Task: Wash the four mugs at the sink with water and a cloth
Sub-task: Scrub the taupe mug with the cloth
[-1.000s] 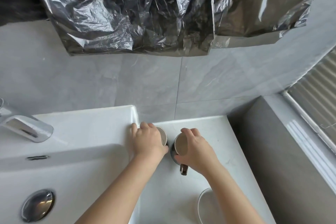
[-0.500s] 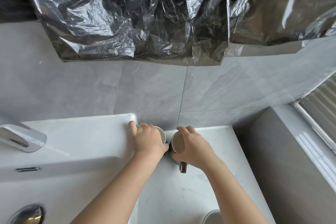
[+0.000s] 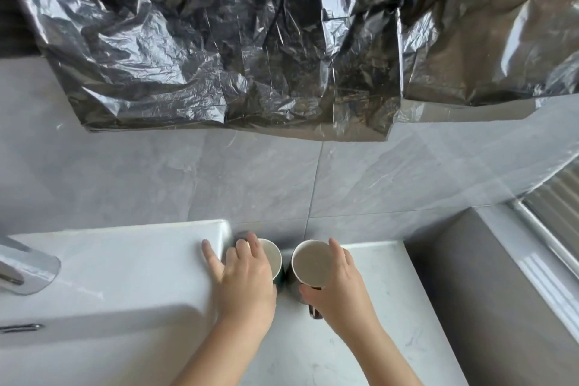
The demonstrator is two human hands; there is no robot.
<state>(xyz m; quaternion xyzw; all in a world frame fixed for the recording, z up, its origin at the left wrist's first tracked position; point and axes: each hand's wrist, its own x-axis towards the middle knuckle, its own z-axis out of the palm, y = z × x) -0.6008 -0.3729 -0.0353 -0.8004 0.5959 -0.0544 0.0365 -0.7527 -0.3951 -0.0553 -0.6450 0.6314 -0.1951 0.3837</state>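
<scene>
Two mugs stand mouth-up side by side just right of the sink (image 3: 125,260), at its back corner, close to the wall (image 3: 407,182). A narrow gap parts them.

The left mug (image 3: 272,258) is nearest the sink, white inside and dark green outside. The left hand (image 3: 244,279) lies over its sink-side half. Three fingers (image 3: 242,246) curl over the rim. The little finger is spread apart from them and lies flat on the sink's edge. The thumb is hidden, so the grip shows only from above.

The right mug (image 3: 311,260) is one step farther from the sink, pale inside and dark outside. Its brown handle (image 3: 315,312) points toward the person. The right hand (image 3: 340,290) pinches it by the rim, with the thumb on the near edge and the forefinger on the far side.

I cannot tell whether either mug rests on the counter (image 3: 391,307) or is held just off it.

The tap (image 3: 28,269) reaches over the sink at its far left. Crumpled black plastic (image 3: 219,41) hangs on the wall above the sink.
</scene>
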